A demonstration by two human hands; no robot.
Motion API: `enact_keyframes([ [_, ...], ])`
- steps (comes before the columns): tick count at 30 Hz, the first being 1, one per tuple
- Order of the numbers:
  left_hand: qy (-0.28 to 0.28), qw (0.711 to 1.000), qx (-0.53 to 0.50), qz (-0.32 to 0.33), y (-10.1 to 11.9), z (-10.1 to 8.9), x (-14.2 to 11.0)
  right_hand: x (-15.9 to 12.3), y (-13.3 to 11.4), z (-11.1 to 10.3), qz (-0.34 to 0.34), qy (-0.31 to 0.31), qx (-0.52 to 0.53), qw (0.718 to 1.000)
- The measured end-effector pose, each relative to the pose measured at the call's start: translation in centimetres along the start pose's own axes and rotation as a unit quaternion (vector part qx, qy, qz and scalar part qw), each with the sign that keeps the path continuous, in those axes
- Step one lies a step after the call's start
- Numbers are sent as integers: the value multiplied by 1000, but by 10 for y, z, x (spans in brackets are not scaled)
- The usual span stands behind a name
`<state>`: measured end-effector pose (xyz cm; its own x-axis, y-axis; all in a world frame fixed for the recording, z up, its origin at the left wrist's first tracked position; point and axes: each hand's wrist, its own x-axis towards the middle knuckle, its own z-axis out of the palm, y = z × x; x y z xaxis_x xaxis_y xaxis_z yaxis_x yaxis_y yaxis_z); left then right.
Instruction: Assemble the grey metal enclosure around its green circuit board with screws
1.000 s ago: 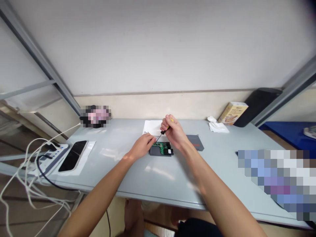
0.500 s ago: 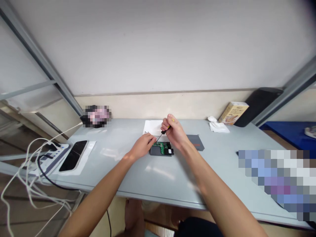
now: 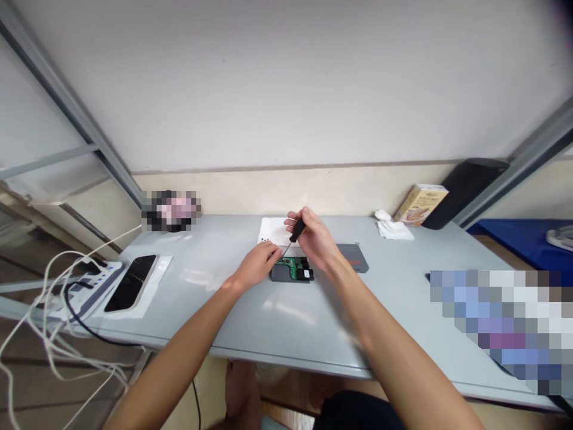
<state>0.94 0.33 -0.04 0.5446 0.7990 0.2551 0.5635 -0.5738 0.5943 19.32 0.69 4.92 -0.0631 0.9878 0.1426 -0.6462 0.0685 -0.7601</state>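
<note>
A small grey device with an exposed green circuit board [image 3: 293,272] lies on the table in front of me. My left hand [image 3: 257,263] is closed at its left end, with the thumb by the upper left corner. My right hand [image 3: 317,237] grips the black handle of a screwdriver [image 3: 296,230], its fingers loosely around it. The screwdriver leans, and its shaft runs down to the left to the board's corner beside my left fingertips. The exact contact of the tip is too small to make out.
Behind the device lies white paper [image 3: 271,228] with small dark specks. A flat grey panel [image 3: 353,258] is partly behind my right wrist. To the left are a phone [image 3: 131,283] and a power strip [image 3: 92,292] with tangled cables. A box [image 3: 421,205] and crumpled tissue [image 3: 394,229] stand at right.
The fingers of my right hand have opened a little around the screwdriver, showing more of its handle. My left hand and the device stay in place. The view has shifted slightly.
</note>
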Motion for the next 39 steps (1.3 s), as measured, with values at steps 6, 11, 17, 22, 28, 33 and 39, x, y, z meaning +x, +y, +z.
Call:
enact_keyframes([
  [6, 2, 1000, 4, -7, -3, 2, 0, 3, 6, -4, -72, -2, -169, 983],
  [11, 0, 1000, 7, -11, -2, 0, 0, 2, 3, -10, -138, -21, -392, 909],
  [17, 4, 1000, -15, -9, -1, -4, 0, 3, -1, -20, -181, 87, -481, 854],
  [22, -5, 999, -30, -24, 3, -8, -1, 1, -17, -19, -288, 137, -437, 841],
  [28, -103, 992, -60, -52, 7, -31, -10, -20, -68, -42, -307, 110, -507, 798],
  [33, -201, 978, -47, -39, 7, -46, -14, -44, -97, -87, -66, -86, -734, 671],
  [39, -182, 981, -66, -29, 9, -42, -11, -64, -92, -115, 101, -143, -775, 607],
])
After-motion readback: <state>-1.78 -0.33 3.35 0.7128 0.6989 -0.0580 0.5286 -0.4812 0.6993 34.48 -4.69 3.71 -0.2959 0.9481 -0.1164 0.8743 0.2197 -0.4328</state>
